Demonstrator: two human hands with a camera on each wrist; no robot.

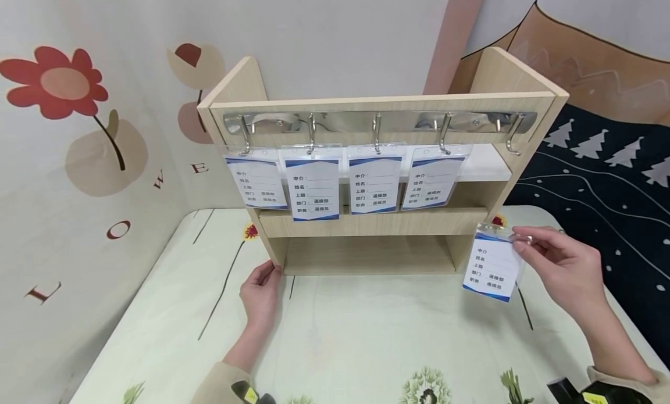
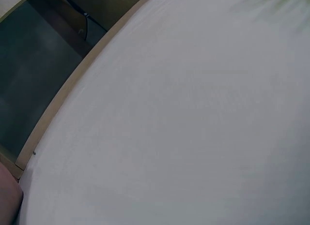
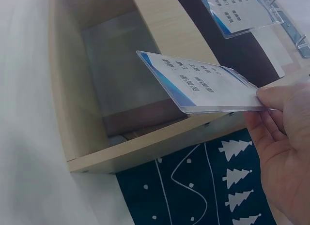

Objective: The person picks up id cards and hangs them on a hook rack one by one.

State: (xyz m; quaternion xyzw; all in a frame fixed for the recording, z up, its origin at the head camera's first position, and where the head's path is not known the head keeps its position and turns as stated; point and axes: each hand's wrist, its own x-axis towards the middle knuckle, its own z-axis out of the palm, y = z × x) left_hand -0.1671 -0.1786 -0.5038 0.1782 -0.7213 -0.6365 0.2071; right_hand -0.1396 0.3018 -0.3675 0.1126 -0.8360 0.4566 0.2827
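Note:
At the right, my right hand (image 1: pixel 567 264) pinches the top edge of a clear-sleeved name badge (image 1: pixel 492 264) with a blue-and-white card. The badge hangs beside the lower right corner of a wooden shelf unit (image 1: pixel 361 226). In the right wrist view, thumb and fingers hold one end of this badge (image 3: pixel 198 84). My left hand (image 1: pixel 262 296) grips the unit's lower left corner with thumb and curled fingers; only a bit of a finger (image 2: pixel 8 193) shows in the left wrist view. Several similar badges (image 1: pixel 374 180) hang from the metal hooks; the rightmost hook (image 1: pixel 514 133) bears none.
A metal hook rail (image 1: pixel 335 122) runs along the unit's top front board. The unit stands on a pale flowered cloth (image 1: pixel 361 328). Behind are a white wall with flower prints (image 1: pixel 65 84) and a dark tree-patterned cloth (image 1: pixel 597 177) at the right.

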